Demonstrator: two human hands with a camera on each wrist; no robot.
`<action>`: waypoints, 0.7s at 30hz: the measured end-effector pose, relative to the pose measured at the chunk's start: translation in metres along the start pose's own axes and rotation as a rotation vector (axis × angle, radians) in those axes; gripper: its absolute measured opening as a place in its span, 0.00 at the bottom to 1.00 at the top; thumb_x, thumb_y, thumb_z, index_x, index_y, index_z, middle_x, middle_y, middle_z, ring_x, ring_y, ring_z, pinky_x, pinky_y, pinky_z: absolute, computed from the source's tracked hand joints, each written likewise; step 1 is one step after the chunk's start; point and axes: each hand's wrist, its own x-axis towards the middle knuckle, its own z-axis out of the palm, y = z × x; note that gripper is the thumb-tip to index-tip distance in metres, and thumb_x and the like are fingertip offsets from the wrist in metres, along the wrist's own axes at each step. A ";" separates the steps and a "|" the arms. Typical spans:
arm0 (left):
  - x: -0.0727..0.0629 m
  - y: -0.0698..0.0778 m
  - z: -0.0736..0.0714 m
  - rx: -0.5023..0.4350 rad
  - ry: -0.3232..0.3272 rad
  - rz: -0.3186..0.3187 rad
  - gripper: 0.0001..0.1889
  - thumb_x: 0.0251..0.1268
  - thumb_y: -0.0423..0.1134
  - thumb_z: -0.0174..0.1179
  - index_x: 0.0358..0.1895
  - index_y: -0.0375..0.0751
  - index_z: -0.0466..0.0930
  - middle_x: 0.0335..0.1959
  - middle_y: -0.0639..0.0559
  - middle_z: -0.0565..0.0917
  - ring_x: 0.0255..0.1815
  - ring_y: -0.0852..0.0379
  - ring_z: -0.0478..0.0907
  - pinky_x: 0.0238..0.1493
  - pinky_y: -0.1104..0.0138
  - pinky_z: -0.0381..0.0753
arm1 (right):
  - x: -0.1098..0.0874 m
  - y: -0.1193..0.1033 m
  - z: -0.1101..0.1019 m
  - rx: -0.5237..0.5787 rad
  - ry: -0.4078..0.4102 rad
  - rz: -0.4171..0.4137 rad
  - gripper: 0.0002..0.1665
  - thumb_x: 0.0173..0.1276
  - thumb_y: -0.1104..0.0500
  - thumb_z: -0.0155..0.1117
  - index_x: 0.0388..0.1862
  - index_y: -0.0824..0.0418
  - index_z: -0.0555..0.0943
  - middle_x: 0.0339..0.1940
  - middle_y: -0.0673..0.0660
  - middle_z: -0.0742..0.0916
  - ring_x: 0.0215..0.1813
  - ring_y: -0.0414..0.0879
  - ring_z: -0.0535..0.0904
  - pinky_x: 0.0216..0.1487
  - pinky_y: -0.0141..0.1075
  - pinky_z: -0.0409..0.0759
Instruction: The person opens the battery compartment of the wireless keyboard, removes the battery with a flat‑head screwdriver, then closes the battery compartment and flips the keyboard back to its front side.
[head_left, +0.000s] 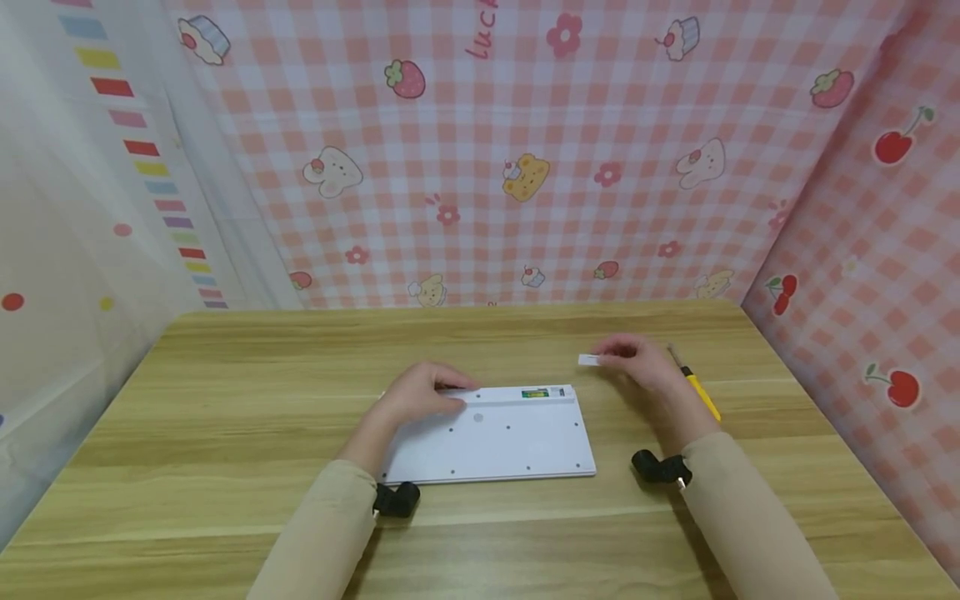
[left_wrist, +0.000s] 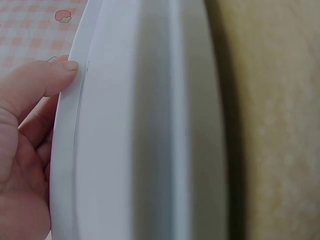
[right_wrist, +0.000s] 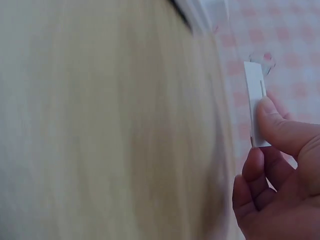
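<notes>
A white keyboard (head_left: 487, 442) lies underside up on the table, dotted with several screw holes. Near its far right corner a battery compartment is uncovered, and a green battery (head_left: 536, 393) shows inside. My left hand (head_left: 420, 393) grips the far edge left of the middle; in the left wrist view the thumb (left_wrist: 62, 72) lies on the rim and the other fingers are partly hidden behind it. Beyond the keyboard's far right corner, my right hand (head_left: 637, 362) pinches a small white battery cover (right_wrist: 256, 107) between thumb and fingers, raised off the table.
To the right, beside the right forearm, lies a screwdriver (head_left: 701, 395) with a yellow handle, its shaft pointing away. The wooden table (head_left: 187, 433) ends at a pink checked cloth (head_left: 480, 167) behind and on the right, with a pale curtain on the left.
</notes>
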 end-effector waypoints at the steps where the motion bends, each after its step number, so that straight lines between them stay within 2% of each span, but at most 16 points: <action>1: 0.000 0.000 0.000 0.004 0.000 0.004 0.16 0.56 0.31 0.70 0.49 0.46 0.88 0.50 0.52 0.86 0.54 0.52 0.80 0.60 0.56 0.76 | 0.000 0.002 -0.001 -0.009 0.007 0.001 0.12 0.69 0.61 0.66 0.48 0.67 0.84 0.45 0.59 0.85 0.44 0.48 0.74 0.45 0.36 0.73; 5: 0.000 -0.001 0.000 0.009 -0.001 0.018 0.16 0.56 0.30 0.70 0.49 0.45 0.88 0.50 0.51 0.86 0.53 0.52 0.80 0.60 0.56 0.76 | 0.002 0.009 -0.002 -0.055 0.030 -0.004 0.11 0.69 0.63 0.66 0.47 0.67 0.85 0.45 0.61 0.85 0.44 0.48 0.74 0.43 0.36 0.73; 10: -0.001 0.000 -0.001 0.010 0.002 0.025 0.16 0.57 0.30 0.70 0.50 0.44 0.88 0.51 0.49 0.86 0.54 0.51 0.80 0.60 0.57 0.76 | 0.002 0.011 -0.001 -0.100 0.038 0.014 0.09 0.69 0.63 0.66 0.45 0.66 0.85 0.44 0.61 0.85 0.46 0.51 0.75 0.48 0.41 0.73; 16: -0.001 0.001 0.000 0.017 0.003 0.001 0.16 0.57 0.31 0.70 0.50 0.46 0.88 0.50 0.51 0.86 0.54 0.52 0.80 0.60 0.57 0.76 | 0.002 0.011 0.000 -0.136 0.049 0.037 0.08 0.69 0.63 0.66 0.45 0.64 0.86 0.45 0.62 0.85 0.49 0.55 0.76 0.56 0.48 0.73; 21: -0.001 0.000 0.000 0.031 0.005 0.005 0.16 0.57 0.31 0.70 0.50 0.47 0.88 0.50 0.52 0.86 0.54 0.52 0.80 0.60 0.57 0.76 | 0.003 0.013 0.000 -0.155 0.069 0.038 0.09 0.69 0.64 0.65 0.45 0.65 0.86 0.46 0.63 0.85 0.49 0.56 0.77 0.56 0.49 0.73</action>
